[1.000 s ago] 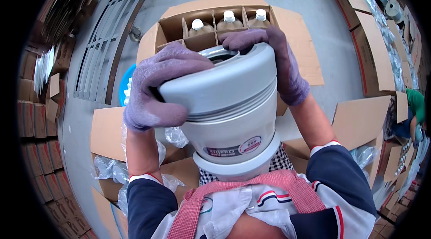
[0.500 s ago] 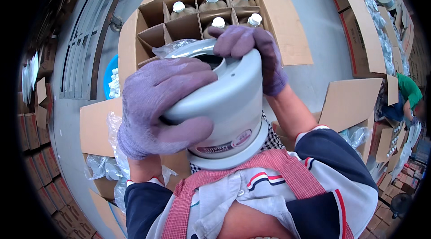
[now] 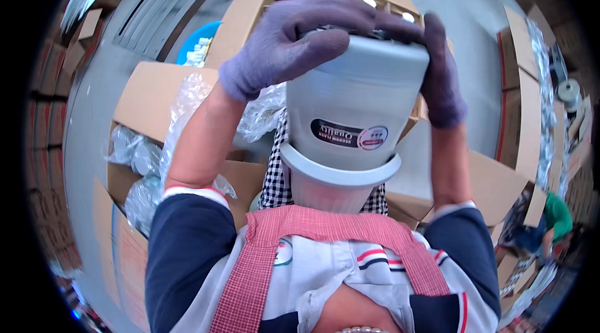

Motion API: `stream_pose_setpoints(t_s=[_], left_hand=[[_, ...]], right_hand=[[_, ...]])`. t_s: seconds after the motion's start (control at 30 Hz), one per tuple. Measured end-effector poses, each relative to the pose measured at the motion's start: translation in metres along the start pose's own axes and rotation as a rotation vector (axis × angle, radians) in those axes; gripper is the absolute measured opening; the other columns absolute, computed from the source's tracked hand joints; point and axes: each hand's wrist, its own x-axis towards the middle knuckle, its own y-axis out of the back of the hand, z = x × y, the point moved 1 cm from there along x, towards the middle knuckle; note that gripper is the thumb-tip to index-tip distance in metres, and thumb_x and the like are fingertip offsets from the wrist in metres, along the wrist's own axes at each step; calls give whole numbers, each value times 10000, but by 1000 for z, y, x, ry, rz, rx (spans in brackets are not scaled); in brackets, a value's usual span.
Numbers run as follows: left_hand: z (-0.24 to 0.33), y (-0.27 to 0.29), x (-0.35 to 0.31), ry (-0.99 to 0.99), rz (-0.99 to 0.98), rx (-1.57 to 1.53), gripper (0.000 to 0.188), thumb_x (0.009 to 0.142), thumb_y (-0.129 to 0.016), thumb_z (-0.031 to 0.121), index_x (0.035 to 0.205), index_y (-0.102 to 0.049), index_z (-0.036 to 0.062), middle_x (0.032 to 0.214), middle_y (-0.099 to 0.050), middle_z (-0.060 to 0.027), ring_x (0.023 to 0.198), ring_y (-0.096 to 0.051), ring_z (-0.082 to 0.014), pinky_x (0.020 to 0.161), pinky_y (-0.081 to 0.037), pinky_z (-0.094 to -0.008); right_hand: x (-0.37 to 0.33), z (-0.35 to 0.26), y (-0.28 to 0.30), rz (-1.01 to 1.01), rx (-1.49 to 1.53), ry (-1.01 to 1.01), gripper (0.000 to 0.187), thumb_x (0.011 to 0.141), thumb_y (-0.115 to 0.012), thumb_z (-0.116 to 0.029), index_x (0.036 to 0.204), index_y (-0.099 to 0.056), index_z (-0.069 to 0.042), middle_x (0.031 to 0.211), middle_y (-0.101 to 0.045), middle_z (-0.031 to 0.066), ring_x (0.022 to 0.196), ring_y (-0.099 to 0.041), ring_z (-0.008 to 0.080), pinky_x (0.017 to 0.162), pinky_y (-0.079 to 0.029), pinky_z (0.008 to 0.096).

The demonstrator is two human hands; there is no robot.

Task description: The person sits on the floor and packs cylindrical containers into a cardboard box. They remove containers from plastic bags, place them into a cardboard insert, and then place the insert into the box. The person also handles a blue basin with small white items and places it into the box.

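Note:
A light grey plastic vacuum flask casing (image 3: 359, 98) leans between my gloved hands, with a dark oval label and a round emblem on its side. Its wide rim (image 3: 344, 169) is at the near end, close to my apron. My left hand (image 3: 306, 36), in a purple glove, wraps over the far left end with the thumb on the casing's side. On the far right side, my right hand (image 3: 440, 73) grips the casing with its fingers over the end. Both hands hide the opening of the casing.
Beyond it stands a divided cardboard box (image 3: 240, 23) with several white-capped bottles. A blue tub (image 3: 200, 42) of small white parts is at the left. Open cartons with clear plastic bags (image 3: 134, 151) flank me. A person in green (image 3: 556, 217) works at far right.
The casing has tipped so its top opening is turned away and its labelled side shows more. My right hand has moved from the top to the right side. The view has shifted.

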Motion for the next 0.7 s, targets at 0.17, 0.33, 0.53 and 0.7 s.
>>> stream_pose_setpoints(t_s=[0.17,0.33,0.53,0.7], left_hand=[[40,-51,11,-243,281,304,276,787,-686,324,883,-692,65,964,-668,-94,918,-633,-253,799,-484,-375],[100,-114,24,-420,439,358,233,699,-696,323,682,-613,106,789,-582,-40,774,-586,-221,646,-445,-362],[114,-128,17,-499,413,218,248,692,-679,333,663,-594,102,780,-555,-38,776,-564,-225,653,-430,-391],[89,-108,0,-464,492,-48,228,729,-680,270,868,-667,89,972,-621,-92,949,-585,-268,843,-458,-405]], right_hand=[[4,-64,57,-665,-300,-56,423,948,-519,-346,1177,-601,1,1081,-636,134,1028,-573,221,962,-406,323],[-54,-144,41,-554,-884,-128,362,729,-715,-152,1050,-623,-11,913,-673,94,875,-620,149,773,-506,321],[-81,-161,62,-725,-1345,569,400,675,-753,-174,1036,-624,-62,1004,-640,113,935,-624,224,781,-521,363],[-50,-163,62,-911,-1420,900,375,667,-676,-170,1031,-638,-87,1111,-574,90,1029,-572,272,822,-506,420]])
